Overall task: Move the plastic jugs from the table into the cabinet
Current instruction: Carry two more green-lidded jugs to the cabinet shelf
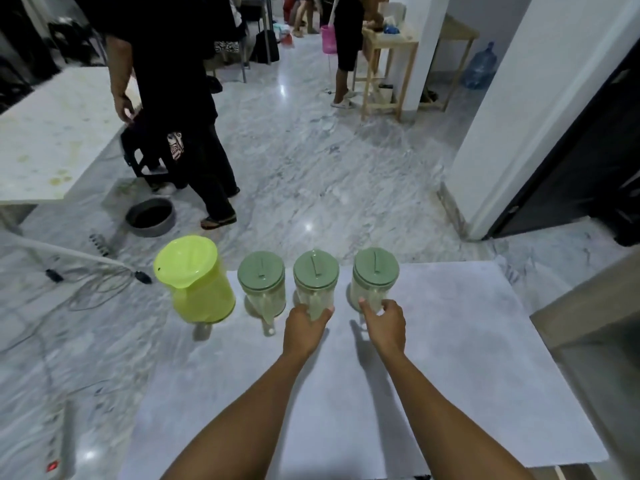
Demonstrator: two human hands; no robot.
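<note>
Marble flooring runs behind the pale table [450, 358] where four plastic jugs stand in a row along its far edge. My left hand [304, 329] is wrapped around the handle of the third jug [316, 282], clear with a sage lid, at 12 o'clock from me. My right hand [384, 325] is closed on the handle of the fourth jug [375, 277], just toward 1 o'clock. Both still stand on the tabletop. At 11 o'clock stands another clear jug [262, 284], untouched, and beside it, at 10 o'clock, a lime-green jug [197, 282]. Farther off at 10 o'clock, a person in black [180, 98] stands near a dark basin [150, 217] on the floor.
</note>
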